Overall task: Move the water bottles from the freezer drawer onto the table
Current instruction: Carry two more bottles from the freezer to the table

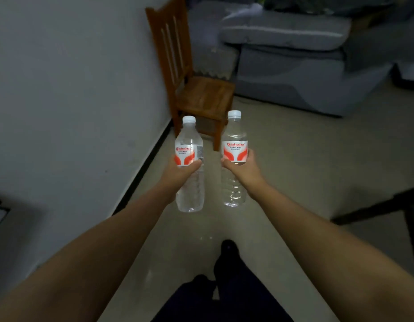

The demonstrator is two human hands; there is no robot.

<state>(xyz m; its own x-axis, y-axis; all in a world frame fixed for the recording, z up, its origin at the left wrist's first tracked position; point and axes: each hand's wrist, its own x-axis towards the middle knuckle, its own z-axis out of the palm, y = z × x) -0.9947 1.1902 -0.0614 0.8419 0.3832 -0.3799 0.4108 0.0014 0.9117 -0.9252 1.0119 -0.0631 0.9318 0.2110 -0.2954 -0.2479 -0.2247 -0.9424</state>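
Two clear plastic water bottles with white caps and red-and-white labels are held upright in front of me, above the floor. My left hand [180, 173] grips the left bottle [189, 145] around its middle, thumb across the label's lower edge. My right hand [244, 169] grips the right bottle [234, 138] the same way. The two bottles are apart, side by side. The freezer drawer is out of view. At the right edge a dark piece of furniture [410, 205] shows; I cannot tell if it is the table.
A wooden chair [201, 94] stands against the white wall [73, 89] ahead. A grey sofa [294, 66] fills the back right. Pale tiled floor [282, 159] stretches between them. My dark-clothed legs and a foot [227, 247] show below.
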